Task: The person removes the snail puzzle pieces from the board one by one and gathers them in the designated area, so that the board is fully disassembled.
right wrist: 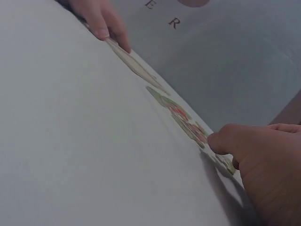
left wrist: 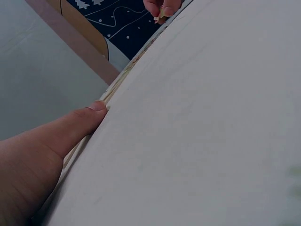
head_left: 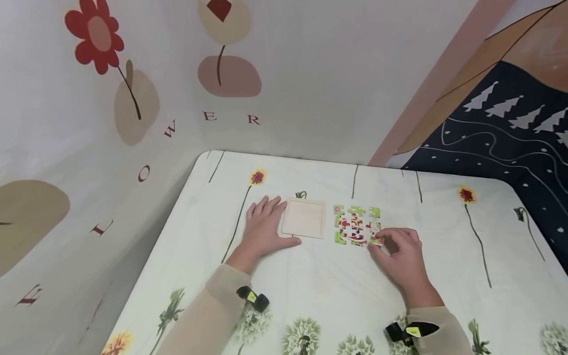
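Note:
A square wooden puzzle tray (head_left: 303, 219) with a raised rim lies flat on the table, bare inside. My left hand (head_left: 264, 229) rests at its left side, fingers spread and straight, thumb along the near edge. To the tray's right, colourful jigsaw pieces (head_left: 356, 223), green around red and white, lie in loose rows with small gaps. With thumb and fingers my right hand (head_left: 401, 254) pinches a puzzle piece (head_left: 378, 240) at the near right corner of this group. The left wrist view shows part of that piece between the fingertips; the rest is hidden behind them.
A white cloth (head_left: 319, 281) printed with flowers covers the table. Behind its far edge hangs a pale curtain (head_left: 310, 98) with letters and flower prints, and a dark panel (head_left: 497, 133) with white trees is on the right.

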### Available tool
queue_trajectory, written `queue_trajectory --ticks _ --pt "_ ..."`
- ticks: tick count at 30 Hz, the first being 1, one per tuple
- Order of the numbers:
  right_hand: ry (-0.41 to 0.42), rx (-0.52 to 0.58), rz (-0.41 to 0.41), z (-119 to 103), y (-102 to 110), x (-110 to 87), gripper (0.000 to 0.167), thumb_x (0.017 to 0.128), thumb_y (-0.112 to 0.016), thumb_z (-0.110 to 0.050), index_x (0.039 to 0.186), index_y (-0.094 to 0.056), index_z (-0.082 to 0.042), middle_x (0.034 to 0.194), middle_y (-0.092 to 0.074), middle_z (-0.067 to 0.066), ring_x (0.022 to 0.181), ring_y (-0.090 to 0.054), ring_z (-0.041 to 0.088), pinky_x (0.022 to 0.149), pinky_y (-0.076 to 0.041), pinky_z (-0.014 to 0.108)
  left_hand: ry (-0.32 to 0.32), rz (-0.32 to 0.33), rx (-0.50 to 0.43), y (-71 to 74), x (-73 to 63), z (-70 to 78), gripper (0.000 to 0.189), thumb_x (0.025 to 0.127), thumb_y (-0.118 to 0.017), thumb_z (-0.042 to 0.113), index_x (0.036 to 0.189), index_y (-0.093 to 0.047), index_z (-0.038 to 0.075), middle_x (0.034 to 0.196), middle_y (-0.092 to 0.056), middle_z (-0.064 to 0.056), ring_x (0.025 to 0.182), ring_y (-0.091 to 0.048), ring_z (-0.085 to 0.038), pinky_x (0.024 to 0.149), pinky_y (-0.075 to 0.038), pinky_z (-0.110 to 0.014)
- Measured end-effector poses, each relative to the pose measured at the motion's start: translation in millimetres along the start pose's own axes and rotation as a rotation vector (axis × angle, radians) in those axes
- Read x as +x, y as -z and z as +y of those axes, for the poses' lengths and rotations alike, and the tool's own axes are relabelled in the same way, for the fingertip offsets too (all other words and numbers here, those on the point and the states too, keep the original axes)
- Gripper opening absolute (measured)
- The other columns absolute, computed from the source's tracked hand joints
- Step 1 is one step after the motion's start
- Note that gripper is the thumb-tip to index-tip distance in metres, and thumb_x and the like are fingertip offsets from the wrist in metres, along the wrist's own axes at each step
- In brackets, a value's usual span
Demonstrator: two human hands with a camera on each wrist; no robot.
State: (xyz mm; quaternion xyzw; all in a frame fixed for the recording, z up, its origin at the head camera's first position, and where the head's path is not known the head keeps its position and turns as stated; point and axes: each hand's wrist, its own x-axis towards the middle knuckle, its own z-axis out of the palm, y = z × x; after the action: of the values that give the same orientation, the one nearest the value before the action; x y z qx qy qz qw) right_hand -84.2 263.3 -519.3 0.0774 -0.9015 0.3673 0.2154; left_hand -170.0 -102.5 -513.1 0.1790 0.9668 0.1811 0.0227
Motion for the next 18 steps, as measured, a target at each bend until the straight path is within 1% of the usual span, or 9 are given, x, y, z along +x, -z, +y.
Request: queue_trajectory --ticks 3,5,10,12,14,18 --pt "0.016 0.008 -0.047 6.4 6.5 -1.7 0.03 0.076 -0.093 0.0 0.097 -0.077 -0.015 0.103 -0.075 0.007 0.108 -0.047 0.026 0.092 -0.035 0.051 -0.003 0.003 0.0 0.2 0.6 -0.4 0.115 0.076 -0.077 0.08 0.164 -0.042 0.015 0.173 -0.031 -0.006 0.161 -0.015 -0.035 0.126 -0.009 -0.06" --pt "0.031 0.015 -0.068 8.6 8.7 -2.3 0.03 0.077 -0.092 0.001 0.098 -0.078 -0.015 0.102 -0.074 0.005 0.108 -0.047 0.025 0.091 -0.034 0.05 -0.007 0.008 -0.007 0.0 0.3 0.1 0.115 0.076 -0.078 0.08 0.164 -0.043 0.015 0.173 -0.031 -0.007 0.161 -0.015 -0.036 0.126 -0.009 -0.06" --pt "0.065 0.014 -0.084 11.4 8.7 -1.3 0.029 0.078 -0.091 0.002 0.1 -0.08 -0.013 0.105 -0.071 0.007 0.109 -0.047 0.03 0.095 -0.031 0.057 -0.012 0.01 -0.012 -0.7 0.9 0.7 0.115 0.077 -0.077 0.08 0.164 -0.042 0.014 0.173 -0.031 -0.007 0.161 -0.015 -0.035 0.126 -0.009 -0.06" --pt "0.058 0.018 -0.09 12.1 8.2 -1.1 0.028 0.078 -0.09 0.001 0.1 -0.08 -0.012 0.108 -0.069 0.008 0.11 -0.047 0.03 0.095 -0.032 0.057 -0.012 0.007 -0.011 -0.9 0.9 0.4 0.115 0.077 -0.076 0.08 0.165 -0.042 0.014 0.173 -0.031 -0.007 0.161 -0.014 -0.035 0.126 -0.009 -0.06" --pt "0.033 0.033 -0.09 12.1 7.8 -0.7 0.028 0.078 -0.089 0.001 0.102 -0.081 -0.012 0.111 -0.068 0.008 0.11 -0.046 0.029 0.093 -0.034 0.054 -0.008 0.01 -0.015 -0.7 0.6 -0.2 0.115 0.076 -0.077 0.08 0.164 -0.043 0.014 0.172 -0.032 -0.007 0.161 -0.015 -0.035 0.125 -0.01 -0.061" --pt "-0.02 0.091 -0.058 11.0 8.2 0.6 0.026 0.08 -0.086 0.002 0.103 -0.08 -0.009 0.111 -0.069 0.008 0.11 -0.046 0.024 0.092 -0.037 0.048 -0.007 0.022 -0.022 -0.3 0.1 -1.5 0.114 0.076 -0.078 0.079 0.163 -0.045 0.014 0.172 -0.033 -0.007 0.16 -0.016 -0.035 0.125 -0.01 -0.061"
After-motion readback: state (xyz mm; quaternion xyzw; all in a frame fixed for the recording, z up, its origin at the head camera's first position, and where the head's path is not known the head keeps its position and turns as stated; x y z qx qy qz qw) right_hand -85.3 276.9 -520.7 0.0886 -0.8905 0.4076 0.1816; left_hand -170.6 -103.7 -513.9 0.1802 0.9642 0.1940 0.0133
